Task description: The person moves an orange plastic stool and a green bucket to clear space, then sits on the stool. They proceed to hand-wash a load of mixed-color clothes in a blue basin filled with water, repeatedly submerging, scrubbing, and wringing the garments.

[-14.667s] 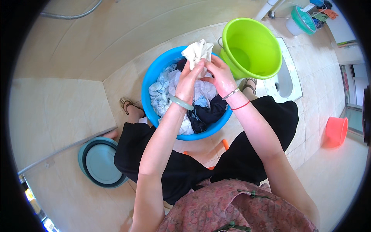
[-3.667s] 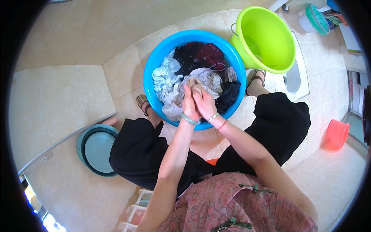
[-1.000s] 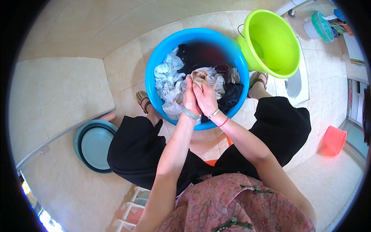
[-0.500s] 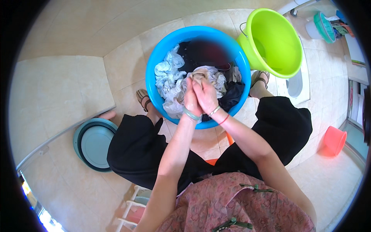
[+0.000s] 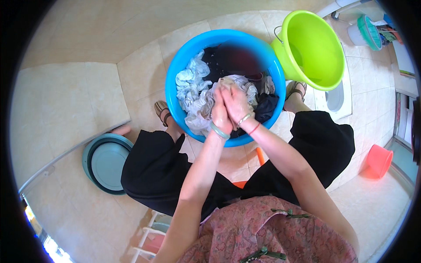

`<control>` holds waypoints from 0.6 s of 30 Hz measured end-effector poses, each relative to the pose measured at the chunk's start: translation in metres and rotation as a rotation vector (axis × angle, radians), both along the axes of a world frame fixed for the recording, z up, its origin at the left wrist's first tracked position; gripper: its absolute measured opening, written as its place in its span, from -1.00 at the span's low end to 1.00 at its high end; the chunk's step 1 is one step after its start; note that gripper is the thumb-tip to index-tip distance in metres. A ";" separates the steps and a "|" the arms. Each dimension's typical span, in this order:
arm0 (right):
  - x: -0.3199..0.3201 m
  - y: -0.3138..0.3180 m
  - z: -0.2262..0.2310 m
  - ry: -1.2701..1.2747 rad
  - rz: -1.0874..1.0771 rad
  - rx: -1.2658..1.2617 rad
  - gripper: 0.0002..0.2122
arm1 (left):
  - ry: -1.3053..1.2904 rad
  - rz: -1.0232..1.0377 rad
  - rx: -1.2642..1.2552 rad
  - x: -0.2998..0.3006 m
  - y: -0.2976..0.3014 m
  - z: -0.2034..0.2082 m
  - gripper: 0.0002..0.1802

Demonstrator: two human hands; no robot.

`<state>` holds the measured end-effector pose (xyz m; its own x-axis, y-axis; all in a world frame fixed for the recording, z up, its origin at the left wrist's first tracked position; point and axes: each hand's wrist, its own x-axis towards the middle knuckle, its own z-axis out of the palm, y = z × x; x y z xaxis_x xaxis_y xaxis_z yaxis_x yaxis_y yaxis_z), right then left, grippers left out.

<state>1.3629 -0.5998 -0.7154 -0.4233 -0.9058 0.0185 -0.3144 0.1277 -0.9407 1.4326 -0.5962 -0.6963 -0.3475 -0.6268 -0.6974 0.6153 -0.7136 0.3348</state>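
A blue tub (image 5: 175, 48) stands between my feet, holding wet laundry. Pressed together over its near half, my left hand (image 5: 220, 115) and my right hand (image 5: 235, 104) are closed on a pale wet garment (image 5: 228, 81), part of which bulges out beyond my fingertips. Much of the garment is hidden under my palms. Light-blue crumpled cloth (image 5: 190, 83) lies to the left of my hands. A dark garment (image 5: 265, 107) sits on the right, and more dark cloth (image 5: 213, 61) spreads across the far side, partly blurred.
At the far right a lime-green bucket (image 5: 313, 48) leans against the tub, above a white floor basin (image 5: 344, 98). A grey-green collapsible basin (image 5: 109, 164) is on the left. A small pink bucket (image 5: 379, 160) stands at right, a white rack (image 5: 142, 241) near my left arm.
Both hands have shifted slightly right and toward me, still pressed together on the pale garment. My right hand's fingers have moved further over the cloth.
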 end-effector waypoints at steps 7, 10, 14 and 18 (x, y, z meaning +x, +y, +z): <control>0.011 0.002 0.008 0.017 0.048 0.255 -0.69 | -0.051 -0.009 0.106 0.011 -0.006 -0.003 -0.41; -0.022 -0.032 -0.019 0.106 -0.005 0.271 -0.58 | 0.095 0.073 -0.088 -0.012 0.010 0.027 -0.39; -0.040 -0.039 -0.036 0.113 0.009 0.365 -0.57 | 0.121 0.000 -0.036 -0.013 0.008 0.006 -0.42; 0.010 -0.005 -0.007 0.132 0.063 0.013 -0.66 | 0.157 0.044 -0.003 0.011 -0.010 -0.044 -0.47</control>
<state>1.3725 -0.6047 -0.7224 -0.3605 -0.9309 0.0587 -0.4426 0.1154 -0.8893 1.4441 -0.6064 -0.7407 -0.4244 -0.6454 -0.6351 0.6905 -0.6844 0.2341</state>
